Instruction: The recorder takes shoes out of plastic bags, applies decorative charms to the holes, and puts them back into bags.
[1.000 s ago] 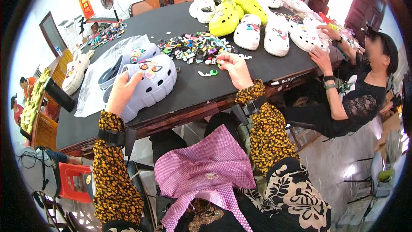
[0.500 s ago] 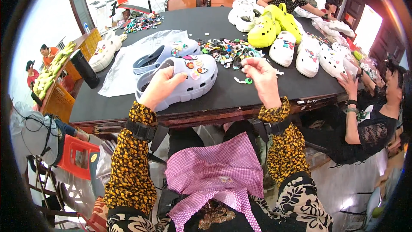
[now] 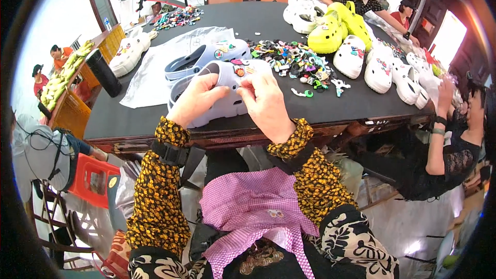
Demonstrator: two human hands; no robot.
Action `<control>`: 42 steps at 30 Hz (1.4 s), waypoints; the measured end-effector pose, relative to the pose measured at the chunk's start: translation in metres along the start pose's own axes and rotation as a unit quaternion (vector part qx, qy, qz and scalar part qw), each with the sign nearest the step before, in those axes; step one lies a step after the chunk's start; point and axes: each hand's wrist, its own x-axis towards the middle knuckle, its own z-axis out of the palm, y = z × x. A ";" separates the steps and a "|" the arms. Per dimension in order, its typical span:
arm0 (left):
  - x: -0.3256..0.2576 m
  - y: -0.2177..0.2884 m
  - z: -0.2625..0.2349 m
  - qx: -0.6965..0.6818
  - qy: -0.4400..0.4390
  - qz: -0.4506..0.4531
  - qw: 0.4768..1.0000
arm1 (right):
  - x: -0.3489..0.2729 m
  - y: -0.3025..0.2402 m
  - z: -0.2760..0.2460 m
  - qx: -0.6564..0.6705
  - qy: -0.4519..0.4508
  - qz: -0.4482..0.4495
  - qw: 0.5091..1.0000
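Observation:
The near pale lavender clog [image 3: 219, 112] sits at the table's front edge, with colourful shoe charms on its upper. My left hand [image 3: 198, 97] grips its opening, thumb pressed along the top. Over the toe part, my right hand [image 3: 267, 104] has its thumb and fingers pinched together against the holes; whatever lies between them is hidden. Just behind stands the matching far clog [image 3: 188, 65], also decorated with charms. To the right spreads a pile of loose shoe charms [image 3: 297, 62], with a green-and-white charm [image 3: 302, 93] lying separately at its near side.
A plastic sheet [image 3: 150, 85] lies under the clogs' left side. White clogs [image 3: 378, 72] and yellow-green clogs [image 3: 328, 33] line the right; another white clog [image 3: 129, 54] and a black cylinder [image 3: 103, 72] stand left. A co-worker's hand [image 3: 445, 93] is at the right edge.
My right hand has moved left from beside the charm pile onto the near clog's upper. My left hand keeps its hold. The co-worker's hand at right has left a white clog.

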 end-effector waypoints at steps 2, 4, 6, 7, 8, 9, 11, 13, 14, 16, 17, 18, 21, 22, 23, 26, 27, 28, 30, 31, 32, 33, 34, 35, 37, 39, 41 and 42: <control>0.000 0.004 0.004 -0.021 0.003 0.003 1.000 | -0.002 0.001 0.002 -0.008 0.001 -0.005 1.000; -0.001 0.005 0.004 -0.038 0.009 0.006 0.999 | -0.002 0.000 0.004 -0.013 0.004 -0.013 1.000; -0.001 0.002 0.004 -0.020 0.024 0.054 0.998 | -0.002 0.000 0.004 -0.011 0.002 -0.029 1.000; -0.002 0.002 0.005 -0.022 0.026 0.054 0.998 | -0.003 0.000 0.004 -0.012 -0.001 -0.030 0.999; -0.003 0.003 0.007 -0.039 0.033 0.053 0.997 | -0.003 0.000 0.003 -0.018 -0.003 -0.028 0.999; -0.003 0.002 0.007 -0.056 0.041 0.053 0.996 | -0.003 0.000 0.003 -0.024 -0.005 -0.026 0.999; -0.003 0.000 0.005 -0.030 0.032 0.040 0.998 | -0.004 0.000 0.004 0.003 0.006 -0.014 1.000; -0.003 -0.002 0.004 -0.004 0.023 0.026 0.999 | -0.005 0.000 0.005 0.031 0.019 -0.001 0.999; -0.002 -0.004 0.007 -0.011 0.028 0.032 0.999 | -0.006 0.000 0.006 0.062 0.027 0.026 0.997; -0.004 -0.001 0.007 -0.005 0.033 0.042 0.999 | -0.007 -0.002 0.008 0.093 0.037 0.051 0.994; -0.004 -0.002 0.008 -0.004 0.033 0.042 0.999 | -0.008 -0.002 0.008 0.071 0.037 0.045 0.996; -0.004 -0.004 0.009 0.002 0.046 0.062 0.997 | -0.009 -0.002 0.009 0.049 0.037 0.039 0.997; -0.007 0.004 0.008 0.022 0.056 0.077 0.995 | -0.009 -0.002 0.010 0.054 0.044 0.027 0.997; -0.007 0.009 0.008 0.037 0.054 0.072 0.995 | -0.009 -0.002 0.009 0.053 0.045 0.027 0.997; -0.007 0.009 0.008 0.036 0.053 0.072 0.995 | -0.009 -0.004 0.008 0.054 0.043 0.027 0.997; -0.007 0.005 0.006 0.081 0.056 0.066 0.993 | -0.009 -0.005 0.008 0.052 0.048 0.013 0.997; -0.006 0.002 0.007 0.082 0.055 0.061 0.993 | -0.010 -0.004 0.008 0.048 0.055 0.002 0.997; -0.005 0.000 0.008 0.082 0.055 0.056 0.994 | -0.011 -0.002 0.009 0.047 0.055 0.002 0.997; -0.007 0.002 0.009 0.072 0.056 0.050 0.995 | -0.013 0.001 0.010 0.020 0.069 -0.020 0.997; -0.009 0.004 0.009 0.062 0.057 0.043 0.996 | -0.013 0.000 0.011 0.021 0.068 -0.020 0.997; -0.009 0.006 0.009 0.062 0.058 0.042 0.996 | -0.015 -0.001 0.013 0.049 0.077 -0.004 0.996; -0.010 0.009 0.008 0.054 0.057 0.046 0.996 | -0.015 -0.002 0.014 0.077 0.084 0.012 0.993; -0.012 0.011 0.008 0.045 0.056 0.050 0.996 | -0.015 -0.004 0.014 0.077 0.082 0.012 0.994; -0.012 0.011 0.008 0.045 0.058 0.049 0.996 | -0.015 -0.005 0.014 0.089 0.082 0.031 0.992; -0.010 0.009 0.007 0.067 0.052 0.049 0.995 | -0.016 -0.006 0.015 0.101 0.080 0.052 0.990; -0.009 0.005 0.007 0.069 0.051 0.046 0.995 | -0.016 -0.006 0.016 0.089 0.086 0.049 0.991; -0.010 0.005 0.009 0.071 0.049 0.043 0.995 | -0.015 -0.003 0.018 0.071 0.086 0.038 0.993; -0.011 0.009 0.009 0.066 0.060 0.058 0.994 | -0.015 -0.003 0.018 0.053 0.087 0.026 0.994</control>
